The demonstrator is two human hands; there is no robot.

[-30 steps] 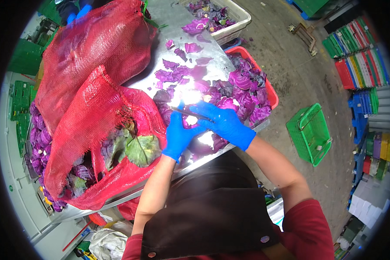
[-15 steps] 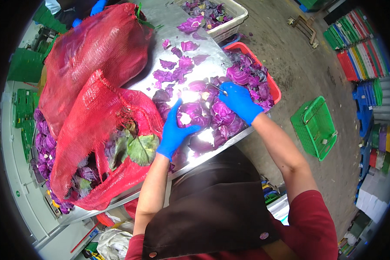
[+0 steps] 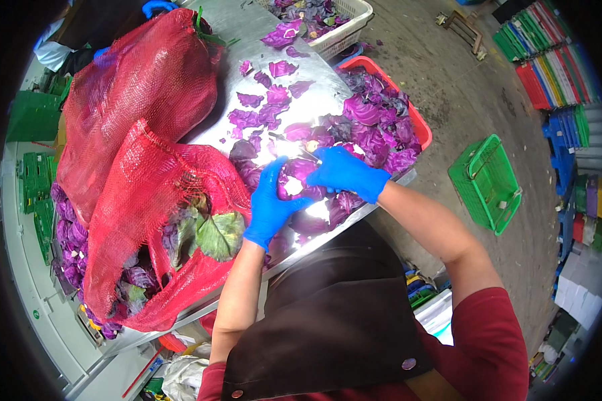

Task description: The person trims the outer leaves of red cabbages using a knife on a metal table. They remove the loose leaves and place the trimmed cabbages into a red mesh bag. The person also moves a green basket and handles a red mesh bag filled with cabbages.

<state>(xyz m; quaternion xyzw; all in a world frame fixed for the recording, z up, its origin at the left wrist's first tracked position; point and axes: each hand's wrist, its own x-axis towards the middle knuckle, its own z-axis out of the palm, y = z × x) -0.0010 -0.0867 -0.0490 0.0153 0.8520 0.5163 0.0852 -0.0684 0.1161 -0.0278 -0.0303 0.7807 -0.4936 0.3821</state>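
Observation:
My left hand [image 3: 272, 206], in a blue glove, is wrapped round the near left side of a red cabbage [image 3: 293, 179] on the metal table, thumb and fingers apart around it. My right hand [image 3: 348, 175], also gloved in blue, is closed at the cabbage's right side. It holds a small thin-bladed knife, now mostly hidden by the fingers and glare. Loose purple cabbage leaves [image 3: 274, 107] lie beyond my hands, and more leaves are heaped to the right. Bright glare washes out part of the cabbage.
Left on the metal table [image 3: 247, 20] lie a full red mesh sack [image 3: 147, 80] and an open one [image 3: 127, 207] showing cabbages. A red crate [image 3: 420, 127] and a white crate [image 3: 358, 23] hold leaves. On the floor stands a green basket [image 3: 485, 184]. Another person's blue-gloved hand [image 3: 159, 7] shows at the far left.
My right hand has moved left from the leaves near the red crate to the cabbage by my left hand. My left hand stays at the cabbage. The view has shifted slightly.

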